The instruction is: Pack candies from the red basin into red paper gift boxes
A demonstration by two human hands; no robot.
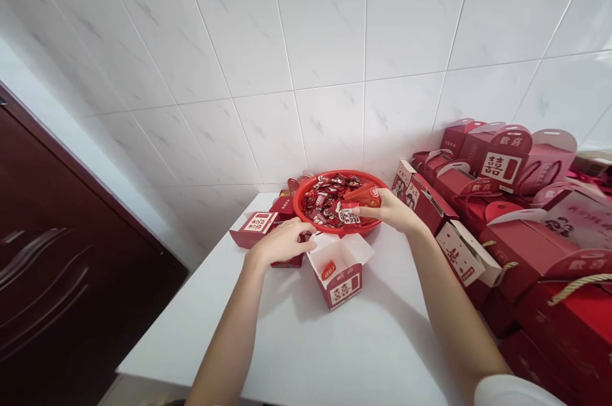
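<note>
In the head view an open red-and-white gift box [344, 288] stands on the white table, its flaps raised and a small red wrapped piece [328, 270] inside. My left hand [282, 241] is at its rear left flap, thumb and finger curved round the edge. Behind the box sits a red plastic basket [299, 202] full of wrapped candies [322, 199]. Over the basket's right side, my right hand [394, 210] grips a shiny red-orange packet [366, 194]. A red packet with white-backed lettering [348, 213] shows by its fingertips; whether it is held is unclear.
Another open red box [255, 227] is at the left, with more red boxes partly hidden behind my left hand. Many red handled boxes [507, 164] are piled along the right. A tiled wall [325, 125] rises behind the table [306, 342]; a dark door [57, 266] stands left.
</note>
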